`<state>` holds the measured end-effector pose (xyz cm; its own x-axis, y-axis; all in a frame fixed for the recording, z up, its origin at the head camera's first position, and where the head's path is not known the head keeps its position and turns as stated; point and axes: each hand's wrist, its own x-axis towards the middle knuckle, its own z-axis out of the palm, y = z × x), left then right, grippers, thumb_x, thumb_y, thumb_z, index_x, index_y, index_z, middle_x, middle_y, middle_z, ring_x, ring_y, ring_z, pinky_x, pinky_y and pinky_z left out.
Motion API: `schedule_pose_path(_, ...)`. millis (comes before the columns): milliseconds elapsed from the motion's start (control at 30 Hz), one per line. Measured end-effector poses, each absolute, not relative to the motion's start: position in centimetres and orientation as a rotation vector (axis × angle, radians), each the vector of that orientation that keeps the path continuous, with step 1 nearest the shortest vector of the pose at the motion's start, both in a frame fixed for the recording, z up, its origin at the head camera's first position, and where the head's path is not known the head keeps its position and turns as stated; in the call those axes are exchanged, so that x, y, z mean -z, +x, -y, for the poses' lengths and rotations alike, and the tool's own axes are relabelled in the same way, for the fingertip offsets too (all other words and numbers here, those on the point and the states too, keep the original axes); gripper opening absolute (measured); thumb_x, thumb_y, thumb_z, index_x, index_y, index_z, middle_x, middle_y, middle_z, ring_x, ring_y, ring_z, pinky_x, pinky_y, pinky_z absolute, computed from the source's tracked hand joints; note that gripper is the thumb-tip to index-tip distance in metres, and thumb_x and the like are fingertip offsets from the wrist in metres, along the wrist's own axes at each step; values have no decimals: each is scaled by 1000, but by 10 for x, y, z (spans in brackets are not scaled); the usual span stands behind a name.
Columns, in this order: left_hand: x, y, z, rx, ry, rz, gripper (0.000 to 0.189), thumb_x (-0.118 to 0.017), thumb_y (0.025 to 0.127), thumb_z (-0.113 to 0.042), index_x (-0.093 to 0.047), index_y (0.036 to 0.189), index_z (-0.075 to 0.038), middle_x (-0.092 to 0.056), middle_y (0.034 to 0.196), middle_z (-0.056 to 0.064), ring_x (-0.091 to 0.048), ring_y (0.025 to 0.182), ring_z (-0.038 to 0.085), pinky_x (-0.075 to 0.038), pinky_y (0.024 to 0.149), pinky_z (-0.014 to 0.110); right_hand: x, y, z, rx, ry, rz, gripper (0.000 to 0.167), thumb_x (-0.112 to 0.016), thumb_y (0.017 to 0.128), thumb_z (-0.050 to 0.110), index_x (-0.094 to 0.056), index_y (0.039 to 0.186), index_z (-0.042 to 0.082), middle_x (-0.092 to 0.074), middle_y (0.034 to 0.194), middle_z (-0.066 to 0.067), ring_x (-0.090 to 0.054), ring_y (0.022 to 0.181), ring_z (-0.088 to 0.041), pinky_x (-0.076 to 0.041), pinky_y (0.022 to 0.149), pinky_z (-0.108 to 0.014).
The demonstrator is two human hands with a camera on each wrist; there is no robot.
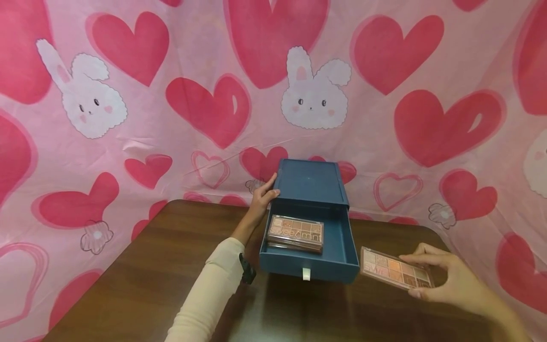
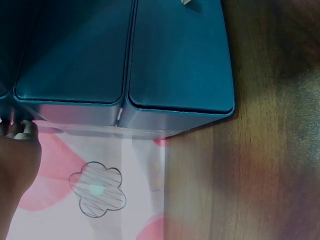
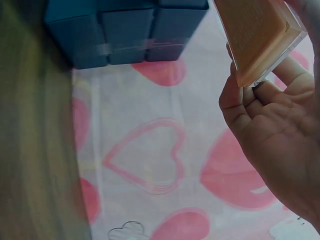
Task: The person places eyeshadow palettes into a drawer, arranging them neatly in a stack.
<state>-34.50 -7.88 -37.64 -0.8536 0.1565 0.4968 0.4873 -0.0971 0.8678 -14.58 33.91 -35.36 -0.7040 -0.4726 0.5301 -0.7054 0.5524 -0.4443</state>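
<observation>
In the head view a blue drawer unit (image 1: 312, 180) stands on the table with its top drawer (image 1: 307, 266) pulled out. My left hand (image 1: 259, 202) rests against the unit's left side, thumb by the front edge and fingers along the wall. Inside the drawer, on its left side, lie stacked eyeshadow palettes (image 1: 296, 232) with clear lids. My right hand (image 1: 444, 273) pinches another eyeshadow palette (image 1: 395, 268) by its right end, thumb below and fingers above. This palette is tilted, just right of the drawer's front corner. The right wrist view shows its underside (image 3: 255, 40).
A white pull tab (image 1: 306, 274) sticks out from the drawer front. The wooden table (image 1: 171, 266) extends to both sides. Behind it hangs a pink cloth (image 1: 265, 128) with hearts and rabbits. Side panels of the tiered unit (image 2: 75, 55) fill the upper left wrist view.
</observation>
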Motion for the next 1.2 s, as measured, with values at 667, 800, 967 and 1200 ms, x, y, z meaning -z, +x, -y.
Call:
schedule_pose_path(667,377,-344,80,1995,-671,1970,67,-53,89,-17,-43,153,-3,-60,136,33,-60,98,-2,-46,94,12,309,-168,-311,-959,891,2549,58,-90,66,4,-75,120,15,-59,93,12,-47,89,-4,-37,71,-23)
schedule_pose_path(800,375,-343,79,1994,-672,1974,67,-53,89,-17,-42,153,-1,-59,137,33,-60,98,-2,-46,93,12,301,-176,-298,-932,841,2612,53,-91,68,13,-76,119,20,-59,94,14,-48,87,-4,-39,66,-25)
schedule_pose_path(967,374,-341,79,1992,-640,1973,67,-52,89,-17,-42,153,-1,-65,123,35,-60,95,-2,-47,89,13,297,-191,-277,-1060,927,2597,51,-89,70,13,-76,120,17,-59,91,8,-51,85,-8,-45,66,-26)
schedule_pose_path(1200,375,-341,79,1983,-622,1999,67,-52,89,-19,-42,154,-5,-65,121,35,-59,94,-2,-49,77,13,294,-213,-246,-1202,960,2622,50,-89,73,15,-76,121,16,-57,91,1,-53,88,-9,-48,66,-27)
